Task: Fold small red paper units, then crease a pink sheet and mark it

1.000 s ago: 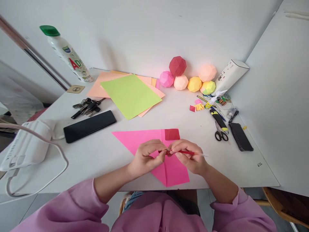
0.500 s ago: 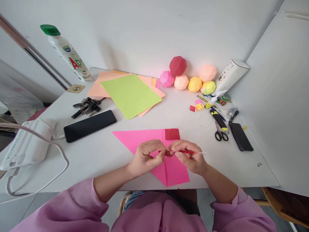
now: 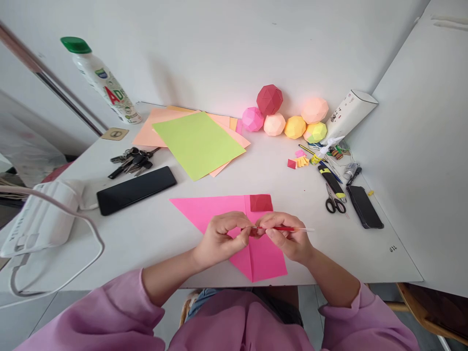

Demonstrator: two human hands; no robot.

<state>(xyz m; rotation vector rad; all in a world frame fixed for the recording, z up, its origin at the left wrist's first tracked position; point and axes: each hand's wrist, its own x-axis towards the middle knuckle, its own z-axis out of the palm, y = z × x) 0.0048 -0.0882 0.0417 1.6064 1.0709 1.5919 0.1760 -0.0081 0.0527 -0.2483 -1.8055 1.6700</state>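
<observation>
Both hands meet above a folded pink paper sheet at the front of the desk. My right hand is closed around a slim red pen refill, whose clear end sticks out to the right and whose tip points left. My left hand pinches a small dark red piece of paper at that tip; the fingers hide most of it. Just beyond the hands, a dark red folded paper rectangle lies on the pink sheet's upper edge.
Green paper covers peach sheets at the back. Paper balls are grouped by the wall. On the right lie scissors, a cutter, a glue bottle and a black phone. Keys and another phone are left.
Almost nothing differs. The pen refill and the fingers of my right hand have shifted very slightly; my left hand looks the same.
</observation>
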